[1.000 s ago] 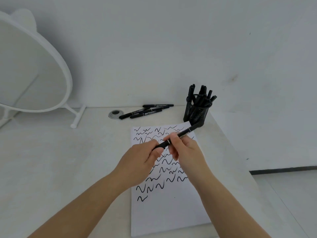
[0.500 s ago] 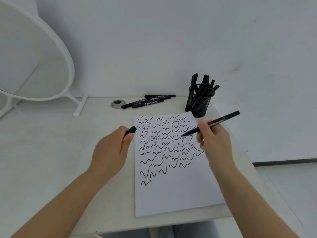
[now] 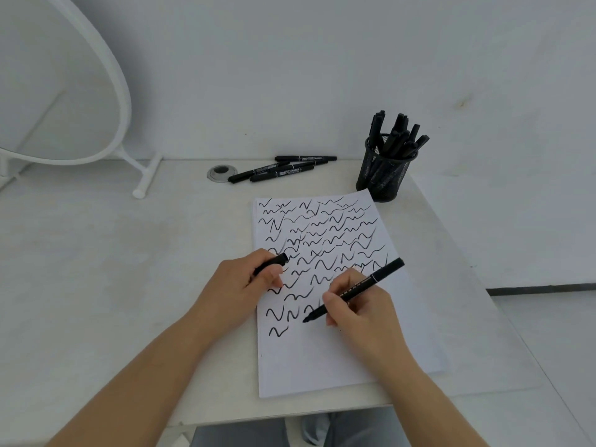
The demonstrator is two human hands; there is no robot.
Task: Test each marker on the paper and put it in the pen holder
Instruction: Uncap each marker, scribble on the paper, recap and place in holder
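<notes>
A white sheet of paper (image 3: 342, 359) lies on the desk, covered with several rows of black squiggles. My right hand (image 3: 361, 309) grips an uncapped black marker (image 3: 374, 280), its tip touching the paper near the lowest squiggles. My left hand (image 3: 240, 285) rests on the paper's left edge and holds the black cap (image 3: 274, 261). A black mesh pen holder (image 3: 382, 175) stands at the paper's far right corner with several black markers in it. Three more capped black markers (image 3: 280, 171) lie on the desk behind the paper.
A round white mirror on a stand (image 3: 106, 91) occupies the far left of the desk. A grey cable grommet (image 3: 221, 172) sits beside the loose markers. The white desk (image 3: 96, 269) ends close on the right, past the holder, and a white wall rises behind.
The cap came off the marker and stayed in my left hand. My right hand carried the marker down from mid-air and set its tip on the lower paper. My left hand moved onto the paper's edge.
</notes>
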